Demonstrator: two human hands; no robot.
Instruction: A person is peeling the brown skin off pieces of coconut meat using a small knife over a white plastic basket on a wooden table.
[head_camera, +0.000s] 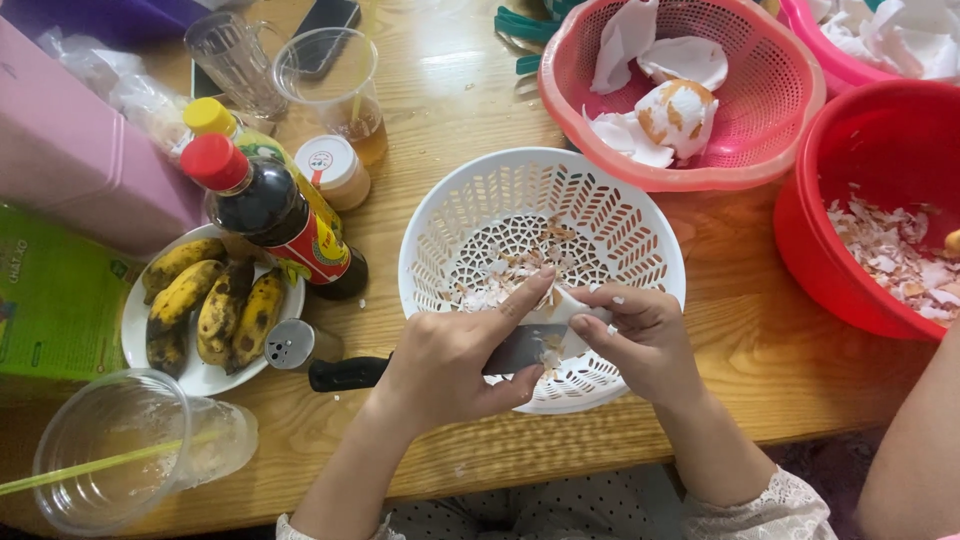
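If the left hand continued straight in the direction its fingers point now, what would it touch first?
The left hand points up and to the right, so it would probably meet the white piece pinched by the right hand first, above the white colander. Depth is hard to judge here.

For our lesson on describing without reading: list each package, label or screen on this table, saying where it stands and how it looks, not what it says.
Dark sauce bottle: left of the white colander, red cap, red and yellow label.
Yellow-capped bottle: behind it, yellow-green label.
Small jar: beside the bottles, round white lid label with red marks.
Green carton: left edge, flat, bright green.
Pink box: behind the carton, plain.
Phone: top, dark screen.
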